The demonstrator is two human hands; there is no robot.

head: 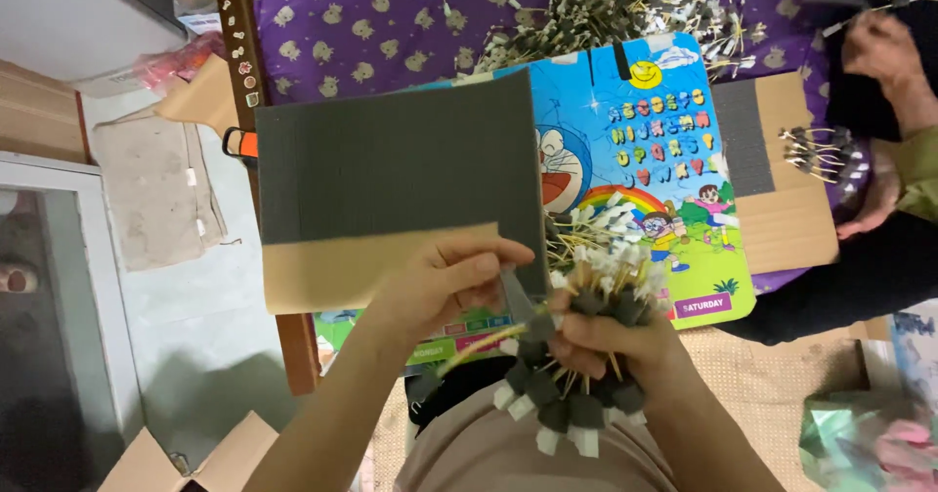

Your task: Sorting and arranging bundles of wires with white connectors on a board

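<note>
I am looking down at my own two hands over a cluttered work spot. My left hand [445,282] pinches the lower edge of a flat cardboard sheet [391,184], thumb on the near face, holding it upright in front of me. Most of the sheet is covered in a dull, dark grey, finely ribbed layer; a bare tan strip runs along its lower edge, where my fingers grip.

My right hand [606,341] is clenched around a thick bundle of thin sticks [576,355]. The sticks are pale yellow, like slim bamboo skewers, and each carries a small blocky grey sleeve with a white tip. The bundle fans out above and below my fist, and its upper end lies just beside the right edge of the cardboard sheet.

Behind both hands lies a glossy, brightly printed children's board [664,160], blue with cartoon figures, a rainbow and coloured letters. It rests on a purple cloth [391,13] patterned with small pale shapes. At the top of the cloth sits a loose heap of the same sticks [606,3].

To the right, a second cardboard piece [791,209], tan with a grey strip, holds a small cluster of sticks. Another person's hand [879,47] is raised above it, holding something thin; I cannot tell what. A pale concrete floor [195,306] shows at left.
</note>
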